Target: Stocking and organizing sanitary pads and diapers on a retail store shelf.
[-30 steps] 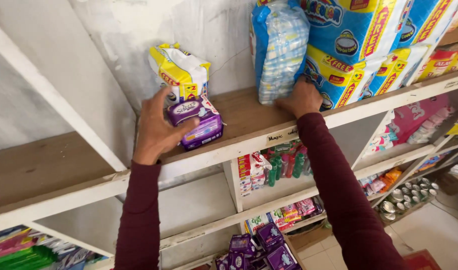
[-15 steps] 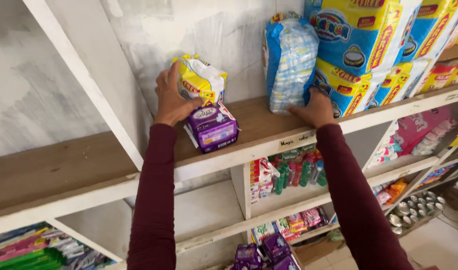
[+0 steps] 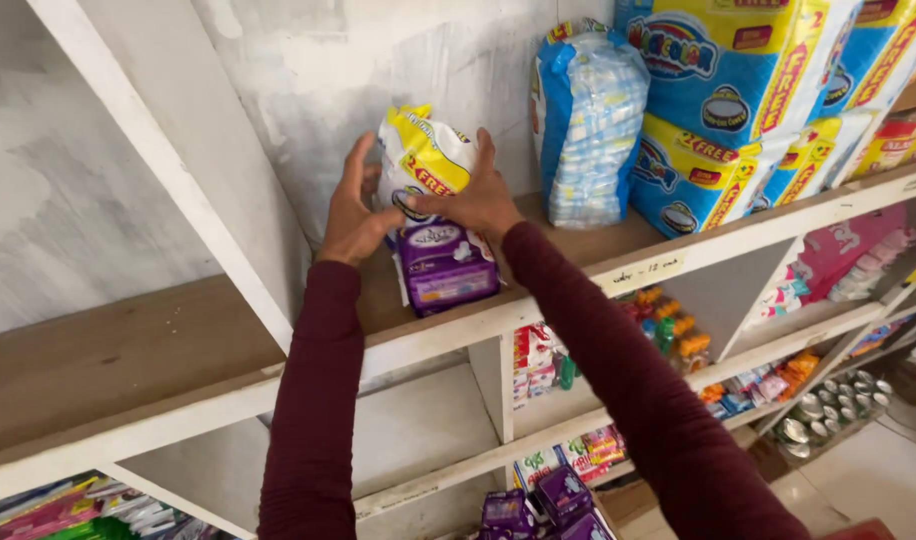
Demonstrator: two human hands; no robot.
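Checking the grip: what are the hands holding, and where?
Both hands, left and right, clasp the yellow-white pack by its opposite sides.

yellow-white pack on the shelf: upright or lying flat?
Upright. The yellow-white pack stands against the wall, left hand and right hand gripping its sides, above the flat purple pack.
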